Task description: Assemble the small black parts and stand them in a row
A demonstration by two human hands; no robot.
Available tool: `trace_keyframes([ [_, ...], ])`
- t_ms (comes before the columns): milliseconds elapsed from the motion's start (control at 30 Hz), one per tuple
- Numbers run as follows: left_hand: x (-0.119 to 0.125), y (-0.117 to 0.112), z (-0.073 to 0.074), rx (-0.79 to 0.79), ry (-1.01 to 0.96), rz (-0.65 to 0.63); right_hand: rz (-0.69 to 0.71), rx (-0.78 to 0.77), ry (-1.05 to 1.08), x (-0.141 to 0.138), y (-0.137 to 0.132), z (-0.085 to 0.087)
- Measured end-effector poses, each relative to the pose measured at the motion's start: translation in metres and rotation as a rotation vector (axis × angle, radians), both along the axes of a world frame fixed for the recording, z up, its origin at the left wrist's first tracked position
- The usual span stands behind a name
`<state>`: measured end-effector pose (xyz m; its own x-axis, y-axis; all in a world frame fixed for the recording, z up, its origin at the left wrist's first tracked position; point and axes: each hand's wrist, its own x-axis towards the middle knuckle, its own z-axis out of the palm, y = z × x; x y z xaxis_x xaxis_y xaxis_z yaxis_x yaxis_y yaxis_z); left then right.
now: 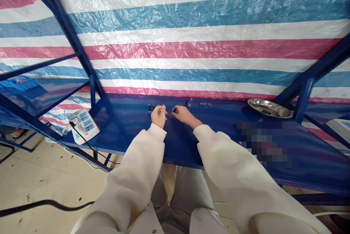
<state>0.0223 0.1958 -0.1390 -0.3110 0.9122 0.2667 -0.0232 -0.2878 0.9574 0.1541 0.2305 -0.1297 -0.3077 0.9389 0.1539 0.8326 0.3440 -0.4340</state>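
My left hand (158, 116) is over the blue shelf, fingers curled in a pinch; whatever lies between the fingertips is too small to make out. Close by on its right, my right hand (184, 115) has its fingers closed round a small dark piece (175, 110). A small black tube-like piece (149, 108) with a pale lower end stands left of my left hand, and more small pieces are partly hidden behind that hand. Beyond my right hand are a black slim piece (186, 102) and a clear slim piece (190, 102). Several small shiny pieces (205, 104) form a row farther right.
A white power strip (83, 126) with a black plug and cable sits at the shelf's left end. An oval metal dish (269, 108) rests at the back right, near a blurred patch. Blue frame posts and a striped plastic sheet (191, 48) bound the blue shelf (180, 143).
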Motion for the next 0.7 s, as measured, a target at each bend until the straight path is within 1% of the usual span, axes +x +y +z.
trace_keyframes([
  [100, -0.003, 0.004, 0.000, 0.001, -0.148, 0.037, -0.020, -0.069, 0.020, -0.006, 0.010, -0.006],
  [233, -0.004, 0.003, 0.002, -0.019, -0.237, 0.056, -0.058, -0.068, 0.016, -0.016, 0.019, -0.013],
  [333, -0.004, 0.002, 0.005, -0.044, -0.273, 0.061, -0.077, -0.073, 0.042, -0.022, 0.024, -0.016],
  [467, -0.004, 0.000, 0.008, -0.050, -0.296, 0.060, -0.068, -0.093, 0.066, -0.025, 0.030, -0.018],
  [600, -0.005, 0.001, 0.007, -0.047, -0.290, 0.056, -0.056, -0.111, 0.050, -0.026, 0.031, -0.016],
  [700, -0.005, 0.001, 0.006, -0.046, -0.280, 0.053, -0.061, -0.152, 0.035, -0.024, 0.029, -0.012],
])
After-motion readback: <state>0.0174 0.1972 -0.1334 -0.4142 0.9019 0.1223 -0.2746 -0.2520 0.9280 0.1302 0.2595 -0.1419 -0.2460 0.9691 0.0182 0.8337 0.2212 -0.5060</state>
